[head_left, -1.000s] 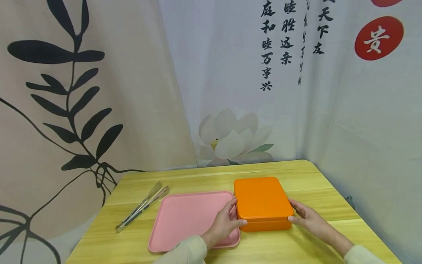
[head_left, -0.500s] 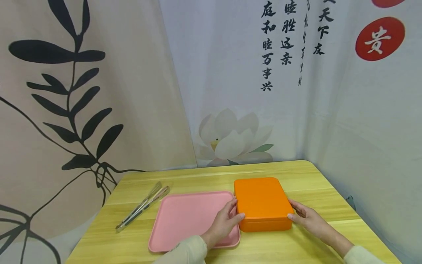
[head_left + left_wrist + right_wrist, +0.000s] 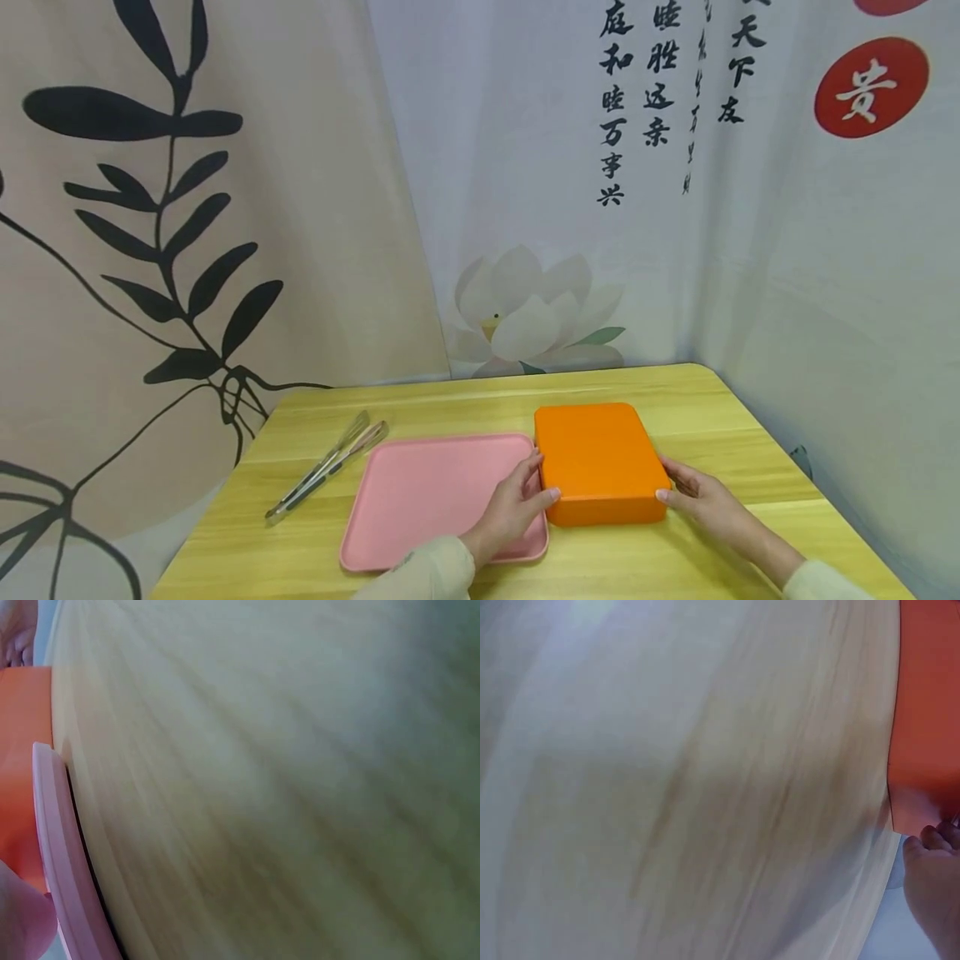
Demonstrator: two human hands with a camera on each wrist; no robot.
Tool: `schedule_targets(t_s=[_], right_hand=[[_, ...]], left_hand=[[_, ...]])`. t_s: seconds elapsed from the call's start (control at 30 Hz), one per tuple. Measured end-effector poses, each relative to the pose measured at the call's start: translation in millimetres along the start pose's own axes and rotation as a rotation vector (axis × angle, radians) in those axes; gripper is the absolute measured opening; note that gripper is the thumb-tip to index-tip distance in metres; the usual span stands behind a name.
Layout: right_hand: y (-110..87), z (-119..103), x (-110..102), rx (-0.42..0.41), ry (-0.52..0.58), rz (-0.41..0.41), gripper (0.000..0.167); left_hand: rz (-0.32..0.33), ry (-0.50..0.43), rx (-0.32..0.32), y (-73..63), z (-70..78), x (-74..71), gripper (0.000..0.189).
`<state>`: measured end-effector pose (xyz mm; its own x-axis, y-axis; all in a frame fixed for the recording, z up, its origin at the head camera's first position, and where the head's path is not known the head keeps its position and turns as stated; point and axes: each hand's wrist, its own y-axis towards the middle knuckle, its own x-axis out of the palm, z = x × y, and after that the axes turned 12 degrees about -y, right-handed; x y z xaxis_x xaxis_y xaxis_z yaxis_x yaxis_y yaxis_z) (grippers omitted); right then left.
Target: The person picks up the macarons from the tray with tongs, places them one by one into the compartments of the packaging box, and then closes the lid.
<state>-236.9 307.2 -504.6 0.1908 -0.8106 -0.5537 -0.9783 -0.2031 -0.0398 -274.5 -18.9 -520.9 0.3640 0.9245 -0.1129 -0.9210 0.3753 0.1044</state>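
An orange rectangular box (image 3: 600, 454) with a flat top sits toward the right of the wooden table. My left hand (image 3: 504, 512) holds its left side, with fingers along the edge and the thumb at the front left corner. At the opposite side my right hand (image 3: 701, 496) grips the box, thumb on the front right corner and fingers partly hidden behind the side. Under my left hand lies a pink tray (image 3: 427, 500), its right rim right against the box. The left wrist view shows the tray's rim (image 3: 56, 817) beside the orange side.
Metal tongs (image 3: 326, 471) lie slantwise on the table (image 3: 720, 433), left of the tray. A printed curtain (image 3: 315, 208) hangs close behind the table's far edge and along its right side.
A line along the box's front face has faded from view. My left thumb has shifted slightly up at the front corner. The right hand stays almost still.
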Motion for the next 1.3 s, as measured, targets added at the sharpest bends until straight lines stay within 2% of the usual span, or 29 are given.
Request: schedule_targets(t_s=[0.23, 0.33, 0.43, 0.57, 0.7, 0.9, 1.17, 1.3], right_hand=[[9.2, -3, -7, -0.043, 0.0, -0.061, 0.081], [21.7, -8, -13, -0.083, -0.034, -0.075, 0.085], [37.4, -13, -19, -0.114, -0.074, -0.08, 0.088], [53.9, -16, -24, -0.078, -0.11, -0.1, 0.092], [61.9, -15, -26, -0.016, -0.132, -0.12, 0.094], [64.0, -12, -27, 0.022, -0.147, -0.145, 0.095], [66.2, -6, -26, 0.011, -0.137, -0.167, 0.092], [68.8, -5, -24, -0.005, -0.136, -0.153, 0.091]], left_hand=[[-0.023, 0.016, -0.015, 5.0, 6.2, -7.7, 0.075], [-0.043, 0.05, -0.017, 16.8, 8.8, -14.8, 0.079], [-0.06, 0.133, -0.027, 33.6, 10.8, -22.3, 0.083], [-0.093, 0.228, -0.057, 52.9, 14.0, -30.3, 0.085], [-0.14, 0.302, -0.062, 64.4, 16.1, -35.0, 0.087], [-0.181, 0.376, -0.071, 71.2, 13.7, -38.1, 0.088], [-0.194, 0.294, -0.132, 71.1, 8.5, -37.5, 0.089], [-0.19, 0.318, -0.125, 72.0, 9.7, -40.0, 0.09]])
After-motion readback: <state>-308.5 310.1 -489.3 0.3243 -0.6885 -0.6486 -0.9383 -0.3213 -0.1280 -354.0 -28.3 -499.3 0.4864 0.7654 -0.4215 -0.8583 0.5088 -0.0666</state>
